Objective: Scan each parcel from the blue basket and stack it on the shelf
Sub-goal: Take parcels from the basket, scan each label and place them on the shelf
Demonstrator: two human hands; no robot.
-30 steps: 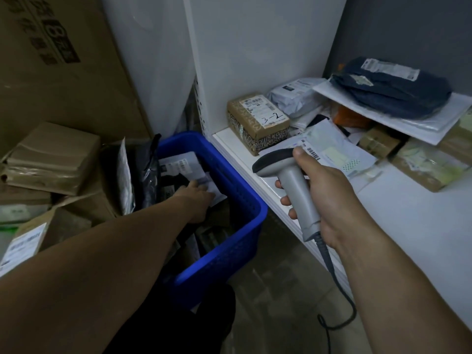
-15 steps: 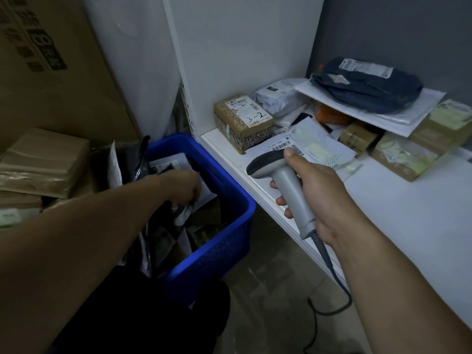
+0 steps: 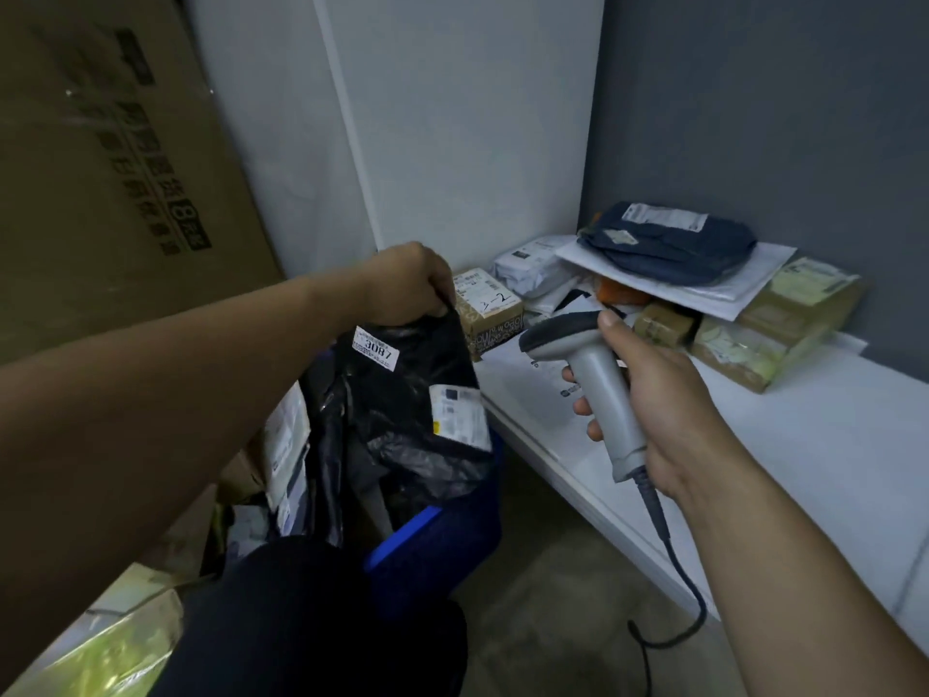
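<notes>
Parcels (image 3: 668,249) on white shelf (image 3: 814,455), grey wall (image 3: 754,118)

Body in frame: both arms and one leg. Left forearm (image 3: 176,394) bare from frame edge to wrist; whatever is worn higher up is out of view. Right forearm (image 3: 804,570) same, bare to the wrist. Left hand (image 3: 407,284) bare, seen from the back, knuckles showing. Right hand (image 3: 653,394) bare too; thumbnail (image 3: 609,319) cut short, plain. Leg (image 3: 311,621) at bottom centre covered in plain black fabric, matte, smooth, rounded like a knee. Can't tell if it's trousers or shorts; the cloth runs off the lower edge. Light is low, so weave and seams don't resolve.
</notes>
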